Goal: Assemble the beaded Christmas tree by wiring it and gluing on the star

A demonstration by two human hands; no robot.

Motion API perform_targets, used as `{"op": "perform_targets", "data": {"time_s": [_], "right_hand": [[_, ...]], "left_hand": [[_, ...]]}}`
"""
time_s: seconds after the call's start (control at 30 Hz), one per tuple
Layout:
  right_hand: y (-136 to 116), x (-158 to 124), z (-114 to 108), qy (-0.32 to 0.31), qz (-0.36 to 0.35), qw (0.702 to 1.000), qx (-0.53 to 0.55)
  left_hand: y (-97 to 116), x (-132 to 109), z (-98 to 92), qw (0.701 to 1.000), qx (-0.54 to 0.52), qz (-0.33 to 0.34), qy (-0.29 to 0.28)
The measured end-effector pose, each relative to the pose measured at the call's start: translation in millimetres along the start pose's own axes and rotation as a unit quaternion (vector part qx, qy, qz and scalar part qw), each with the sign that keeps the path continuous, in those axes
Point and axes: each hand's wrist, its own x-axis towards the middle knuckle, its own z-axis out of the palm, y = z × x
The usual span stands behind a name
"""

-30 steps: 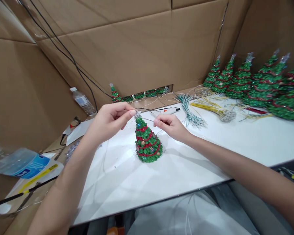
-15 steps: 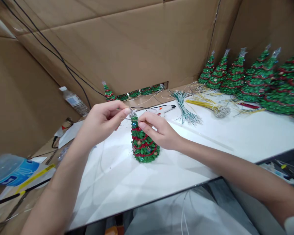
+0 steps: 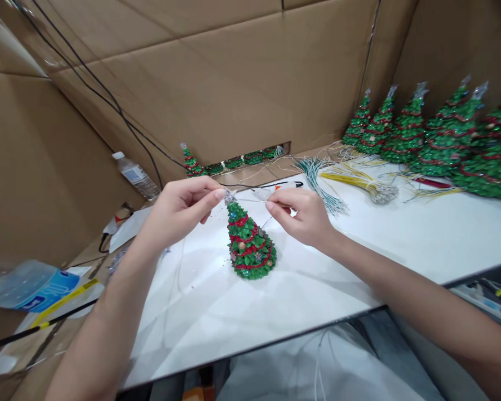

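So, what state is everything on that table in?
Nearest tree: upright on the table
Star: at the treetop
Left hand: pinched at the star
Right hand: pinching a thin wire
Trees at right: standing grouped
Small bottle: capped
Yellow wires: bundled, lying down
Green wires: gathered, ends fanned

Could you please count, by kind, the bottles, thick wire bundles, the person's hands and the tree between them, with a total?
Clear plastic bottles: 2 (white-capped bottle, blue-labelled bottle)
Thick wire bundles: 2 (green-white bundle, yellow bundle)
Bare hands: 2 (left hand, right hand)
Conical green tree with red garland: 1
Total: 7
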Motion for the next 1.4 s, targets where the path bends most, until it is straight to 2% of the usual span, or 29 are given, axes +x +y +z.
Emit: {"op": "perform_targets", "data": {"time_s": [0.47,0.7,1.4], "right_hand": [[-5.0,-0.3,2.4,0.023,-0.037,0.996,-0.072],[-5.4,-0.1,4.4,0.033,-0.059,0.996,-0.063],[-4.8,-1.5,7.6,0.046,-0.065,0.996,-0.046]], "left_hand": [[-0.8,-1.9,2.4,1.000,-0.024,0.009,0.006],[3.0,-3.0,2.0,1.000,-0.016,0.001,0.001],[2.4,-3.8,-0.3,1.000,-0.011,-0.006,-0.004]]}}
